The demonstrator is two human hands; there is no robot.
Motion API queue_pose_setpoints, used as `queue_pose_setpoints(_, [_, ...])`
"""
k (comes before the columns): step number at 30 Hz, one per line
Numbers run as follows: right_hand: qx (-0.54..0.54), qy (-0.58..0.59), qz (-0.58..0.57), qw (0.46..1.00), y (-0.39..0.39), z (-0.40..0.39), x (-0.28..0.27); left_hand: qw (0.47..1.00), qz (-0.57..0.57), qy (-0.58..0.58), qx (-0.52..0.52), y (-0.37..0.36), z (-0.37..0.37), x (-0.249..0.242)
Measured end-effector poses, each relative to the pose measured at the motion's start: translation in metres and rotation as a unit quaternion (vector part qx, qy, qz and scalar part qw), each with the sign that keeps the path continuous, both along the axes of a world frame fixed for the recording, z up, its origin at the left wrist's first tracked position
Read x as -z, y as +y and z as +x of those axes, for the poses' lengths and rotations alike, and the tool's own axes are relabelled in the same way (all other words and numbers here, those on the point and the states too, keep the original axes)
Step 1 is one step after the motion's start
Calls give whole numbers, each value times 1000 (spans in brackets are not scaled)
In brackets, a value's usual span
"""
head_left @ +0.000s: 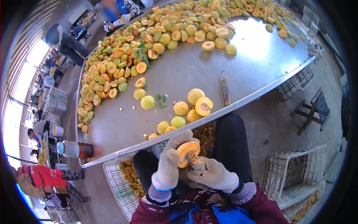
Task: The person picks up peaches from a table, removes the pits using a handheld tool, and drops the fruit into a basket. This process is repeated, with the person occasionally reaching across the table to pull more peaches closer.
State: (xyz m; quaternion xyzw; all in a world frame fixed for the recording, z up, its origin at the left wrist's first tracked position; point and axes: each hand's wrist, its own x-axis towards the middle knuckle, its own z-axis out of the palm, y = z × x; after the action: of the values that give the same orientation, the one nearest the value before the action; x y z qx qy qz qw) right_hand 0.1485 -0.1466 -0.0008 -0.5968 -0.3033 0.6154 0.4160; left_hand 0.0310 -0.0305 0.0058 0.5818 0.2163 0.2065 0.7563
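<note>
My left hand [168,164], in a whitish knit glove, is closed round a halved yellow peach [187,151], its cut face turned toward my right hand. My gloved right hand [216,175] grips a short pitting tool [195,162] with a wrapped, stained handle. The tool's end is at the middle of the cut face; its tip is hidden. Just beyond my hands, a few whole and halved peaches [194,106] lie by the edge of the metal table [182,76]. A second wrapped-handle tool [225,89] lies to their right.
A large heap of peaches [123,63] covers the table's far side. A jar of dark liquid [75,149] is at the left corner. Below are a crate of peach halves [115,179], a white crate [294,171] and a stool [315,110]. Other people work at the left.
</note>
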Motion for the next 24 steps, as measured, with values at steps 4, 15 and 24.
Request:
queue_pose_setpoints(4, [-24,182,-43,982,-2,-3,16,988,103,31,-112,-15,0,12])
queue_pose_setpoints(15, [-147,448,-15,882,-9,10,16,967,250,53,15,2,-6,-11])
queue_pose_setpoints(24, [-118,490,4,863,-8,6,20,981,-164,41,-99,-7,14,-10])
